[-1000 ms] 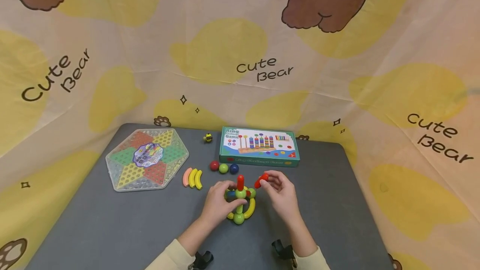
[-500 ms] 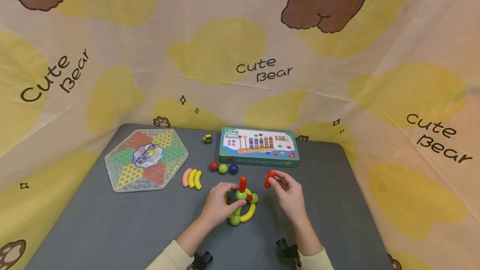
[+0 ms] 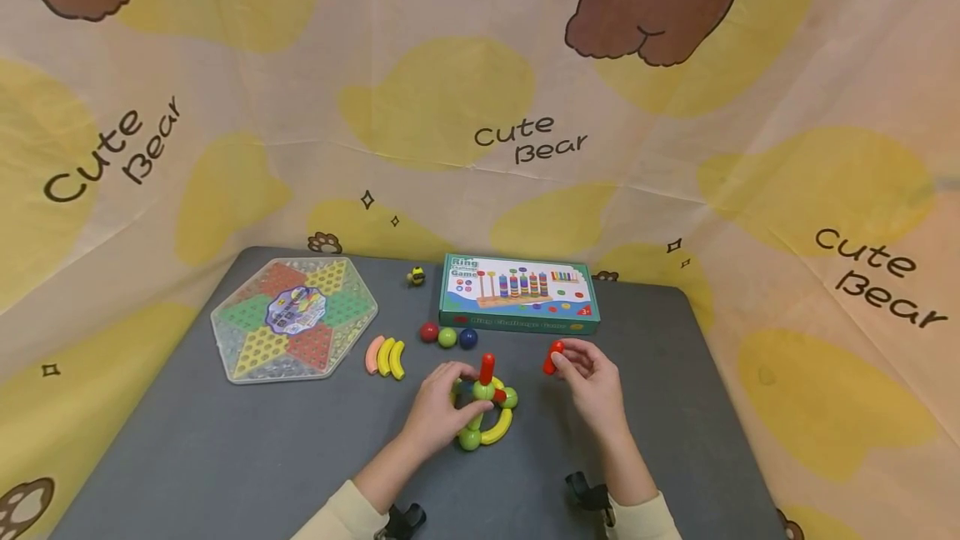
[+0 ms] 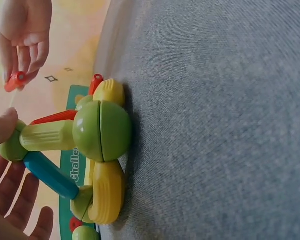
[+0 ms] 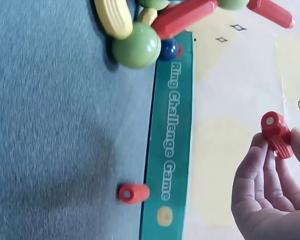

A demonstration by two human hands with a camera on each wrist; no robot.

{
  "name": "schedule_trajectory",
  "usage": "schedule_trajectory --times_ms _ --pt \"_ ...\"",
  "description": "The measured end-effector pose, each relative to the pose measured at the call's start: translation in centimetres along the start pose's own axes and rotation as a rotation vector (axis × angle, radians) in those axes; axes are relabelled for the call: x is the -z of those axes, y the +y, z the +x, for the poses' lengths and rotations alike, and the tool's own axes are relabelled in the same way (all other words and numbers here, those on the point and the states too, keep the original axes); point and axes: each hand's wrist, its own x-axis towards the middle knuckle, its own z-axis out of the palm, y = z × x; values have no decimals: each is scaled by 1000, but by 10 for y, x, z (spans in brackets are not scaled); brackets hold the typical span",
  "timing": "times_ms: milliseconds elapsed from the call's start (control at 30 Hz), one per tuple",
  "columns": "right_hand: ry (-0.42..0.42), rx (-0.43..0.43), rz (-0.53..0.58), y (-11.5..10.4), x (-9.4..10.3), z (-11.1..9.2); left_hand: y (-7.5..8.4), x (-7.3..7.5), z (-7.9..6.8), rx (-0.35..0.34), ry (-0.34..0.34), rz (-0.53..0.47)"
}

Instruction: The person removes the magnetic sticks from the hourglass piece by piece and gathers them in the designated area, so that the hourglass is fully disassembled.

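My left hand [image 3: 437, 404] holds the upper green ball [image 4: 11, 146] of a magnetic stick-and-ball frame between thumb and fingers. From that ball a light green stick [image 4: 49, 136], a blue stick [image 4: 51, 175] and a red one slope down to green balls joined by curved yellow sticks [image 3: 498, 428] on the table. Another red stick [image 3: 487, 368] points up from the top ball. To the right of the frame and apart from it, my right hand [image 3: 597, 386] pinches a red magnetic stick [image 3: 552, 358] between thumb and fingertips. Its round end magnet [image 5: 270, 121] shows in the right wrist view.
A loose red stick [image 5: 134, 193] is on the table by the green game box [image 3: 517, 293]. Behind the frame are red, green and blue balls [image 3: 447, 337]. Curved sticks [image 3: 385, 357], a hexagonal game board [image 3: 295, 319] and a small bee toy [image 3: 416, 276] lie left.
My right hand has moved right, away from the frame, and the pinched red stick has turned more upright. The frame has shifted slightly under my left hand, which stays in place.
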Motion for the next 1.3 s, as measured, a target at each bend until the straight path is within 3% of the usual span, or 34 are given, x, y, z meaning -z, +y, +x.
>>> schedule_trajectory --times_ms 267,567,833,1067,1300 --pt "28 -36 -67 11 11 11 1 1 0 -93 -2 20" --pt "56 -124 -121 31 22 36 0 -3 -2 24 -5 62" --pt "38 -181 -226 44 28 56 1 -2 -2 -33 3 78" --pt "13 -232 -255 58 28 61 -1 -1 -1 -64 -40 126" --pt "-4 -197 -328 61 25 62 -4 1 -1 -70 -24 131"
